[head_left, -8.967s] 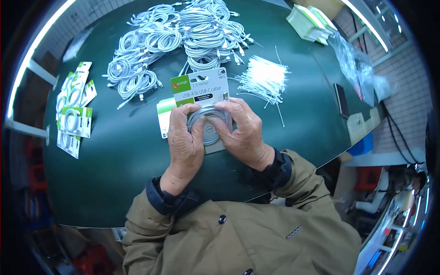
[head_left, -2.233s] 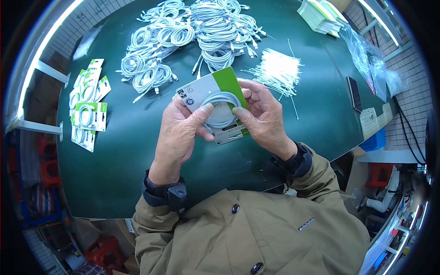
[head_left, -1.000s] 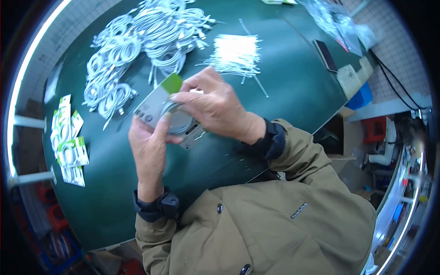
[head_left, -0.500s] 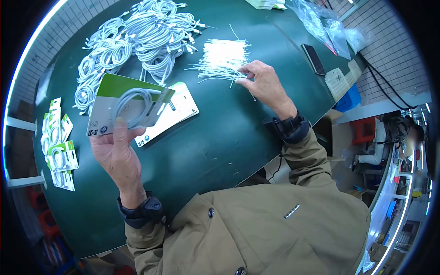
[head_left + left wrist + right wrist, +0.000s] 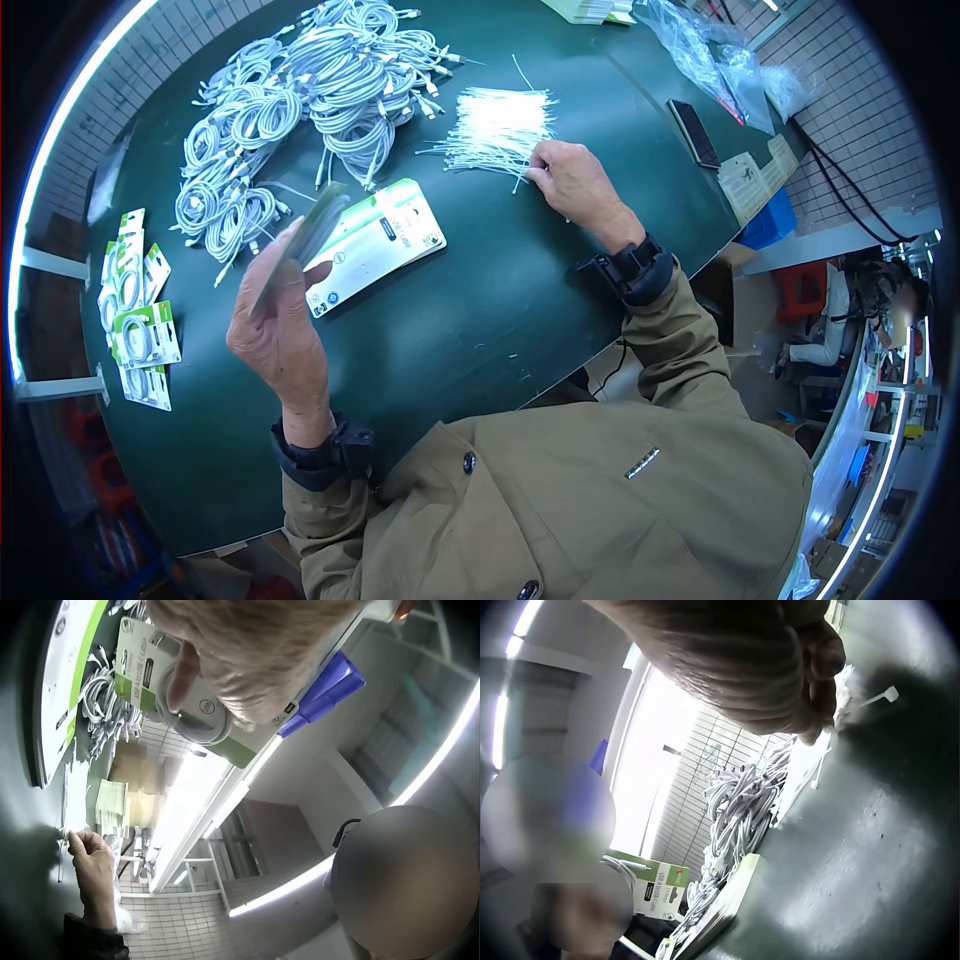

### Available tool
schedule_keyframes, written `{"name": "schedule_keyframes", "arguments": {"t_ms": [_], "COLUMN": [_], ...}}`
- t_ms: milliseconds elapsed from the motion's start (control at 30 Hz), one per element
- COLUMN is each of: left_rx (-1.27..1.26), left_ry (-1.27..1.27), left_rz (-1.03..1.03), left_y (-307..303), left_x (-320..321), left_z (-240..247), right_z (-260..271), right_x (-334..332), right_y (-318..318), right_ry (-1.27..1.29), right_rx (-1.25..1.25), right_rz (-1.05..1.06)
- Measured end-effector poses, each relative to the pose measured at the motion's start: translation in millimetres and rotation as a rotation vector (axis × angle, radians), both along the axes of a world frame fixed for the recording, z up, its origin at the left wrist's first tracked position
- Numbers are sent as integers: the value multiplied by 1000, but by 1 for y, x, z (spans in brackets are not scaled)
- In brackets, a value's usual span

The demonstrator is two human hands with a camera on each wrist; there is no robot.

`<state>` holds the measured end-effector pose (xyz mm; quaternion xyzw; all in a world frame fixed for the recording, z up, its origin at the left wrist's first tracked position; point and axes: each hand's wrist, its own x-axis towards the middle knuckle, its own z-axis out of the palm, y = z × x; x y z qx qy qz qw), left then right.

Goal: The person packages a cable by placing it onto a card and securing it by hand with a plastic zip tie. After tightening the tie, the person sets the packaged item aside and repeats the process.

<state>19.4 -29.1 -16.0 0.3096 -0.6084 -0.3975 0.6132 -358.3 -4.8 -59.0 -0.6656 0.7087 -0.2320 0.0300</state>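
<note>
My left hand (image 5: 283, 345) grips a printed USB-A to USB-C cable card (image 5: 137, 666), which is seen nearly edge-on in the head view. A coiled white cable (image 5: 216, 733) lies against its face under the thumb in the left wrist view. At the near right edge of a pile of white cable ties (image 5: 498, 125), my right hand (image 5: 585, 192) pinches a tie (image 5: 877, 697) between thumb and fingertips. The tie's square head sticks out past the fingers in the right wrist view. A flat stack of blank cards (image 5: 375, 255) lies just right of my left hand.
A large heap of coiled white cables (image 5: 340, 75) fills the back of the green table (image 5: 450, 340). Carded cables (image 5: 140, 335) overlap at the far left. A phone (image 5: 693, 133), a clear plastic bag (image 5: 710, 65) and more cards (image 5: 590, 10) lie toward the right and back.
My right hand has left the card and moved right to the cable ties, where its fingers have closed. My left hand keeps the card, now turned edge-on, and the card stack is uncovered.
</note>
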Motion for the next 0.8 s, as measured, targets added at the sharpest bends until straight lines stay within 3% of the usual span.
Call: {"name": "schedule_keyframes", "arguments": {"t_ms": [300, 400, 533, 800], "left_rx": [-85, -106, -110, -119], "left_ry": [-62, -93, -143, -207], "left_rz": [16, 24, 60, 96], "left_y": [-6, -7, -6, -7], "left_x": [-2, -2, 0, 4], "left_z": [-8, -8, -8, -11], "right_z": [10, 3, -10, -3], "right_x": [17, 17, 12, 9], "right_y": [-14, -25, -30, -27], "right_ry": [-37, -123, 11, -58], "right_rx": [-98, 25, -112, -95], "right_rz": [31, 41, 74, 78]}}
